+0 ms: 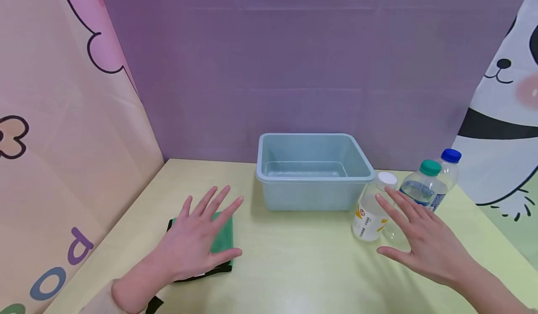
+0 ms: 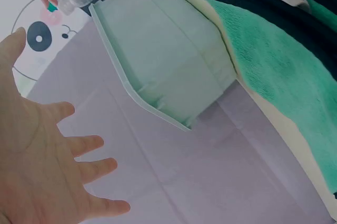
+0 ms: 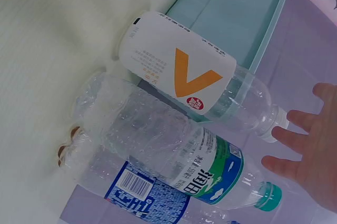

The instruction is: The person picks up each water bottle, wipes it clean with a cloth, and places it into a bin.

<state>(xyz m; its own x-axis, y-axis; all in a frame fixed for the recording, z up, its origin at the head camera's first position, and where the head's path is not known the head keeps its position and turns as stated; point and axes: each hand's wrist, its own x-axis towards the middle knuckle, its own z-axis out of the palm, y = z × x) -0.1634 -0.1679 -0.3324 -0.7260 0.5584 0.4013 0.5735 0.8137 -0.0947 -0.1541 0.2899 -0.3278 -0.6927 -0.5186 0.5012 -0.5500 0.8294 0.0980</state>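
Observation:
My left hand [image 1: 195, 244] hovers with fingers spread over a folded green cloth [image 1: 224, 237] with black edging, holding nothing. In the left wrist view the cloth [image 2: 263, 58] looks fluffy and shows a white tag along its dark border. My right hand [image 1: 426, 241] is also spread and holds nothing; it overlaps the bottles at the right. Nearest to it is a clear bottle with a white cap [image 1: 386, 179] and a white label bearing an orange V [image 3: 181, 69]. Behind stand a green-capped bottle [image 3: 210, 166] and a blue-capped bottle [image 1: 450, 157] with a blue label.
A light blue plastic basin [image 1: 311, 195] stands at the middle back of the pale yellow table [image 1: 290, 262], left of the bottles. A purple backdrop [image 1: 294, 61] hangs behind it, with printed cloths at the left and right sides.

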